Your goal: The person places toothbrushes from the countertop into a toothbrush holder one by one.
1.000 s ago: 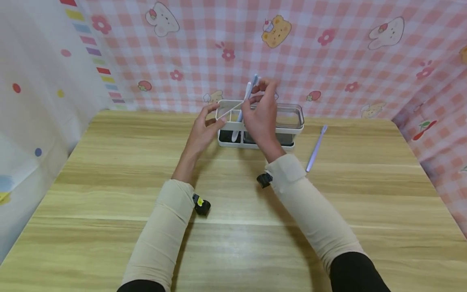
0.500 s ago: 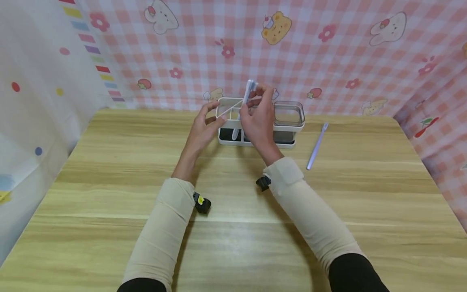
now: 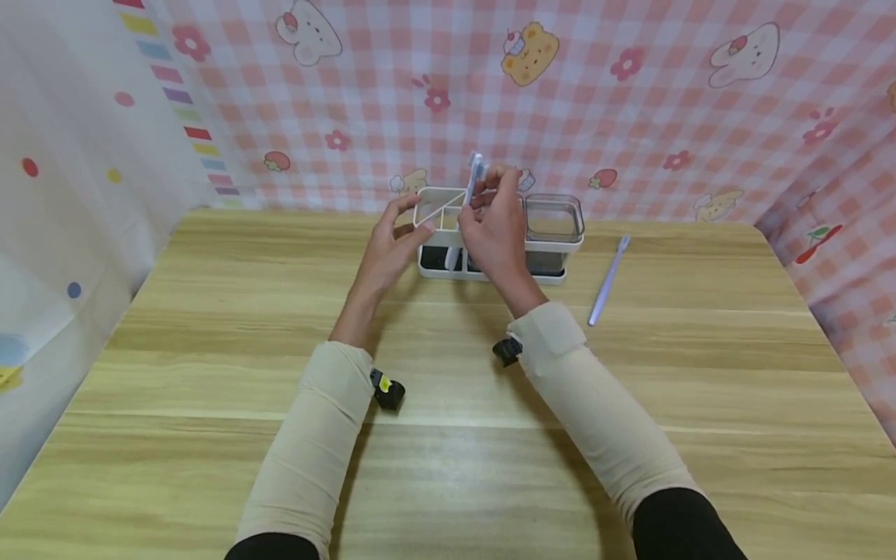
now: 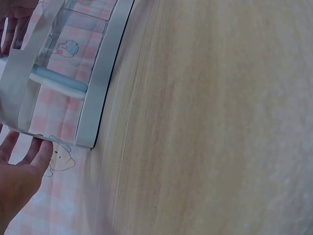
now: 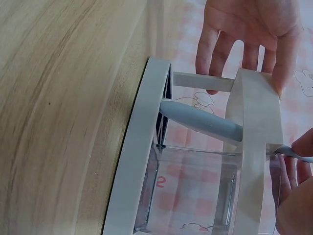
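At table's far edge: right hand [image 3: 495, 233] pinches toothbrush [image 3: 470, 185] top, left hand [image 3: 389, 246] fingers steady holder [image 3: 553, 247] rim. Keep brush steep, lower straight into left slot, release only once seated.

- A light wooden table [image 3: 448, 467] with streaky grain fills the lower part of the head view.
- Behind and to the right hangs a pink checked cloth [image 3: 630, 117] printed with bears, rabbits, flowers and strawberries.
- To the left hangs a white curtain [image 3: 77, 155] with coloured dots and a strip of coloured bars.
- The light is soft and even.
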Motion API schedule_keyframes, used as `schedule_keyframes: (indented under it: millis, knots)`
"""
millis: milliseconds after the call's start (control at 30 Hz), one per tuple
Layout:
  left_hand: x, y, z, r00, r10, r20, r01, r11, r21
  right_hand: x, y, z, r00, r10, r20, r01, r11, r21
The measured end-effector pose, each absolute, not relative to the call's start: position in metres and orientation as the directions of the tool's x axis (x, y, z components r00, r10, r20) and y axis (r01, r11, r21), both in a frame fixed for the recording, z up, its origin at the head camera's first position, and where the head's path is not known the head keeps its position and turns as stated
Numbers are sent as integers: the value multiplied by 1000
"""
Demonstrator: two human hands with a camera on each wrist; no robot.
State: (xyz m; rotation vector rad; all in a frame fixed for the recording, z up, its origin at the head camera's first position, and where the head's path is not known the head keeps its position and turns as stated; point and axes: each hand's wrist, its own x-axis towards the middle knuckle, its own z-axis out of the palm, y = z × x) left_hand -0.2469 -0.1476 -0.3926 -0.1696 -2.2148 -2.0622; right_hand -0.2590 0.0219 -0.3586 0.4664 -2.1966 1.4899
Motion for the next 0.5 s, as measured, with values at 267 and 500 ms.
schedule_keyframes:
  millis: [267, 500]
  knots:
    - [-248, -147, -394, -988, -3, 157, 156, 80, 985, -260, 22, -361, -837, -34, 546, -518, 368, -772]
    - [-247, -148, -394, -987, 2, 160, 159, 81, 984, -258, 26, -357, -866, -46, 499, -484, 335, -809]
